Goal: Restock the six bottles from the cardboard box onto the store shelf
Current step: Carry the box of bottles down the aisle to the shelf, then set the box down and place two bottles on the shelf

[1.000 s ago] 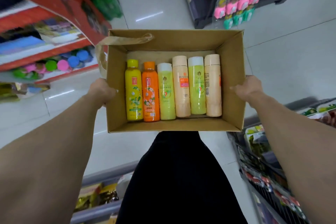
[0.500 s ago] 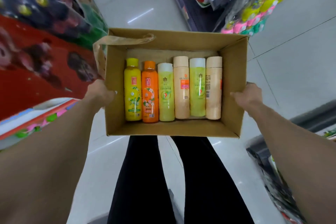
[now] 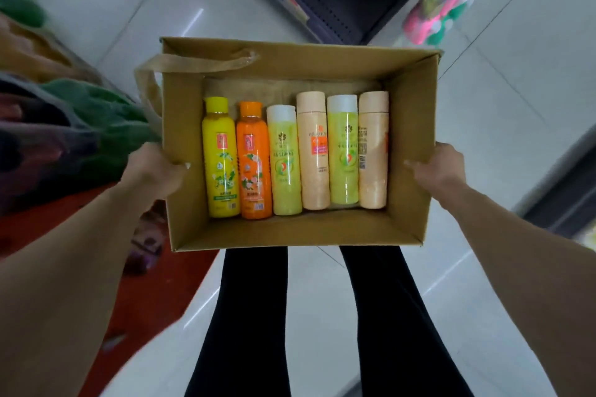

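An open cardboard box (image 3: 409,126) is carried in front of me above the shop floor. My left hand (image 3: 151,171) grips its left wall and my right hand (image 3: 435,169) grips its right wall. Several bottles lie side by side on its bottom, caps pointing away: a yellow bottle (image 3: 221,159), an orange bottle (image 3: 253,164), a light green bottle (image 3: 285,164), a peach bottle (image 3: 314,155), a second green bottle (image 3: 344,153) and a second peach bottle (image 3: 373,153). A strip of brown tape (image 3: 193,61) hangs loose off the far left corner.
Blurred goods on a red display (image 3: 64,145) crowd the left side. A dark shelf unit (image 3: 322,3) stands ahead, with pink and green items (image 3: 438,19) hanging at upper right. Another shelf edge (image 3: 567,190) runs along the right. My legs in black trousers (image 3: 380,316) stand on pale floor tiles.
The box stays in both hands with the bottles unmoved inside. The surroundings have slid past: the red display on the left has come closer and the shelf ahead is nearer.
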`<state>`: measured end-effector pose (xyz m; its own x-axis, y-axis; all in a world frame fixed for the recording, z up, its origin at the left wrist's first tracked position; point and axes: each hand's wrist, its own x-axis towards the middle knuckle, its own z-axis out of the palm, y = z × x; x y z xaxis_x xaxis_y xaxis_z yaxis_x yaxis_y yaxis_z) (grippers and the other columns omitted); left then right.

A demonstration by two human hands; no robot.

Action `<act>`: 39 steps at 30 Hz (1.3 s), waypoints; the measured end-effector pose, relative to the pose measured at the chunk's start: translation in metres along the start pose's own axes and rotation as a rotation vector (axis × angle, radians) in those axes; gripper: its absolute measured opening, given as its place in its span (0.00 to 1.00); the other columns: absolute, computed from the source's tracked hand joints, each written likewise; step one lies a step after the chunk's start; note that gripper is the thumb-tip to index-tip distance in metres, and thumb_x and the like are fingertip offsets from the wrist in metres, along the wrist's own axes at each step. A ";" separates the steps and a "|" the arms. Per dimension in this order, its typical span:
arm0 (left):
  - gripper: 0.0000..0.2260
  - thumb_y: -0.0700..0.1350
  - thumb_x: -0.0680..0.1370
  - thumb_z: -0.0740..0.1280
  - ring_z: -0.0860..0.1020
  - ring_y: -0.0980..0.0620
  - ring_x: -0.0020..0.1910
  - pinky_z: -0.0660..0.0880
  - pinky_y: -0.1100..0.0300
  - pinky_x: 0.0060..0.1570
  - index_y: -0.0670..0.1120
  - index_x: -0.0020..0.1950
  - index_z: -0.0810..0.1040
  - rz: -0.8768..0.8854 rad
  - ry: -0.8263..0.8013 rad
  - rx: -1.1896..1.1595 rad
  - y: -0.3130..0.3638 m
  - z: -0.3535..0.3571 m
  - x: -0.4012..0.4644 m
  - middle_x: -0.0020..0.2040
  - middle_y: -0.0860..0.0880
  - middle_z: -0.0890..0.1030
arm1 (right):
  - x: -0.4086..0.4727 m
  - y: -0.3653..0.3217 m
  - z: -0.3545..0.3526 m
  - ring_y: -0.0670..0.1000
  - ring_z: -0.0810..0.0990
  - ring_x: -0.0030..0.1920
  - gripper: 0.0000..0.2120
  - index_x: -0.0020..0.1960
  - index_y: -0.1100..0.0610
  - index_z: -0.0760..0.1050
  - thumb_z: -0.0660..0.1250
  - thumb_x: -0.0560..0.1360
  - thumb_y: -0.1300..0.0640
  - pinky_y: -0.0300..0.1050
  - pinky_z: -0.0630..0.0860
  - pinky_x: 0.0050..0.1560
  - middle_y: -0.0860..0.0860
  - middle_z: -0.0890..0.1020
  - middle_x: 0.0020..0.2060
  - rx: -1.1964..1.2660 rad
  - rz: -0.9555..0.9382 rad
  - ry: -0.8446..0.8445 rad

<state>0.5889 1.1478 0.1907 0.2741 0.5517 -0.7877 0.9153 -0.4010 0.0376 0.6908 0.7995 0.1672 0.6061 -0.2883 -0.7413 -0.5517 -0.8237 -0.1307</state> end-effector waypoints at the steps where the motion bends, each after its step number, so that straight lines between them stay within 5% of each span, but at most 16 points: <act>1: 0.14 0.44 0.77 0.65 0.74 0.47 0.36 0.72 0.52 0.39 0.37 0.59 0.76 0.010 -0.004 0.018 0.003 0.000 0.015 0.40 0.43 0.75 | 0.006 -0.001 0.011 0.61 0.79 0.52 0.12 0.57 0.63 0.76 0.67 0.75 0.60 0.49 0.76 0.48 0.61 0.81 0.53 0.019 0.019 0.001; 5: 0.14 0.44 0.77 0.64 0.74 0.44 0.42 0.73 0.52 0.44 0.37 0.59 0.76 0.070 -0.023 0.102 0.021 0.007 0.070 0.50 0.38 0.78 | 0.034 -0.002 0.049 0.62 0.79 0.55 0.15 0.59 0.64 0.75 0.68 0.75 0.59 0.56 0.77 0.57 0.61 0.80 0.55 0.092 0.087 0.018; 11: 0.17 0.46 0.77 0.66 0.77 0.36 0.57 0.74 0.46 0.54 0.38 0.62 0.74 0.154 -0.025 0.213 0.056 0.035 0.143 0.59 0.35 0.78 | 0.084 0.005 0.091 0.62 0.79 0.54 0.13 0.58 0.63 0.76 0.67 0.75 0.60 0.53 0.78 0.54 0.60 0.81 0.55 0.170 0.142 0.043; 19: 0.20 0.47 0.76 0.67 0.76 0.33 0.57 0.74 0.46 0.54 0.36 0.63 0.74 0.219 0.034 0.312 0.085 0.088 0.217 0.61 0.34 0.77 | 0.153 0.013 0.141 0.63 0.79 0.52 0.11 0.55 0.65 0.76 0.66 0.74 0.62 0.58 0.79 0.52 0.62 0.81 0.50 0.208 0.157 0.080; 29: 0.21 0.47 0.76 0.67 0.76 0.32 0.57 0.74 0.44 0.54 0.36 0.64 0.74 0.278 0.081 0.370 0.104 0.108 0.269 0.61 0.33 0.77 | 0.185 0.021 0.191 0.62 0.79 0.52 0.09 0.54 0.64 0.76 0.65 0.74 0.62 0.54 0.78 0.52 0.61 0.81 0.50 0.302 0.221 0.104; 35: 0.21 0.47 0.76 0.67 0.76 0.31 0.57 0.74 0.44 0.52 0.33 0.62 0.74 0.289 0.133 0.357 0.105 0.118 0.280 0.60 0.32 0.77 | 0.193 0.029 0.203 0.60 0.78 0.50 0.10 0.54 0.62 0.75 0.65 0.73 0.61 0.47 0.75 0.47 0.52 0.77 0.37 0.269 0.150 0.138; 39: 0.32 0.51 0.71 0.71 0.67 0.33 0.66 0.68 0.41 0.60 0.38 0.69 0.66 0.269 0.371 0.314 0.107 0.130 0.265 0.66 0.33 0.71 | 0.177 0.017 0.209 0.55 0.75 0.54 0.21 0.63 0.57 0.70 0.66 0.70 0.58 0.51 0.74 0.53 0.53 0.78 0.53 0.396 0.029 0.564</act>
<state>0.7208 1.1566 -0.0942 0.6240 0.5973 -0.5039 0.6819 -0.7311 -0.0223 0.6684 0.8367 -0.1038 0.7345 -0.6054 -0.3067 -0.6747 -0.6025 -0.4263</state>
